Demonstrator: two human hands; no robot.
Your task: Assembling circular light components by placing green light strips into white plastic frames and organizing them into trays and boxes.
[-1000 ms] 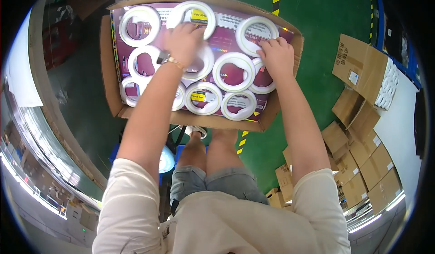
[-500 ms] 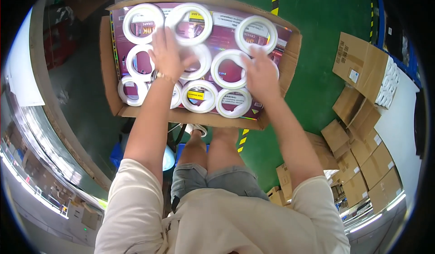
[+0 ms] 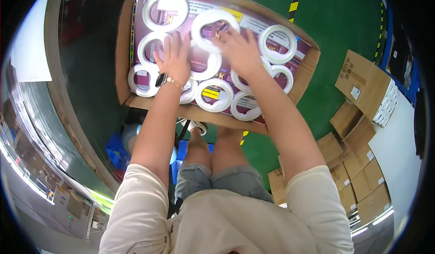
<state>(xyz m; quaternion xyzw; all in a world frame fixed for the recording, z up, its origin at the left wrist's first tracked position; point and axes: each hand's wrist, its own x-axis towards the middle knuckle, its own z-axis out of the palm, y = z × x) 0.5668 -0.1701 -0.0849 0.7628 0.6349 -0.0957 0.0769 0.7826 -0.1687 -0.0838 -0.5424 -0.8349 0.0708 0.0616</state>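
Several white rings (image 3: pixel 195 30), which look like rolls of tape, lie flat in an open brown carton (image 3: pixel 123 50). Beneath them are dark purple printed packs (image 3: pixel 199 58). My left hand (image 3: pixel 174 64), with a bracelet at its wrist, is over the rings on the left, fingers spread and nothing in them. Over the upper middle ring reaches my right hand (image 3: pixel 238 52), its fingers apart and somewhat blurred; the fingertips overlap that ring's right side. Its palm and wrist partly cover rings below, and whether it touches any I cannot tell.
On the right, a tilted carton (image 3: pixel 362 75) holds stacked white rings (image 3: pixel 386 102), with more brown cartons (image 3: pixel 362 179) below it. Yellow-black tape (image 3: pixel 295 2) marks the green floor (image 3: pixel 337 18). A blue rack (image 3: pixel 408 75) stands at far right.
My right hand has moved left from the right-hand rings to the upper middle ring, uncovering a ring at right. My left hand remains over the left side. The carton appears farther right in view.
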